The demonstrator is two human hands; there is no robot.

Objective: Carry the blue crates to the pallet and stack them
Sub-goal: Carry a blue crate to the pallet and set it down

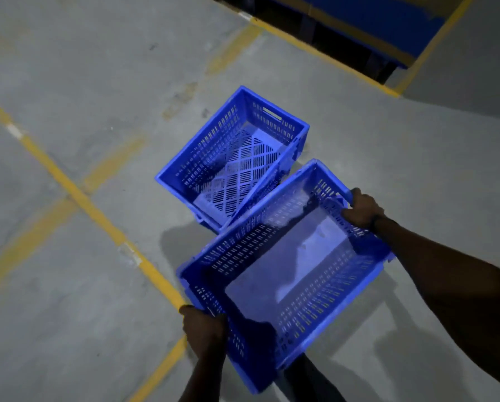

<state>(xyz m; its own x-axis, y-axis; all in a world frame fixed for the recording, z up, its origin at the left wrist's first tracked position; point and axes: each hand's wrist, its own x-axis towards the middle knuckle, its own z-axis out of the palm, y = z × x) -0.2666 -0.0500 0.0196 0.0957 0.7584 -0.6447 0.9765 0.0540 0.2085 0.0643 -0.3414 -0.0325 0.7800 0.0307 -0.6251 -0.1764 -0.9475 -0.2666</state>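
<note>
A person holds an empty blue crate (pixel 286 256) by its two short ends, above the grey concrete floor (pixel 69 82). The left hand (pixel 203 326) has its fingers clenched over the rim of the near end; the right hand (pixel 363 210) has its fingers wrapped round the rim of the far end. Just beyond the held crate, a second blue crate (pixel 231 158) sits on the floor, open side up and empty, its near corner hidden behind the held one's long side. Left of both, yellow painted lines (pixel 77 195) cross the floor. Well beyond the second crate, a dark blue structure (pixel 388 21) stands behind another yellow line.
</note>
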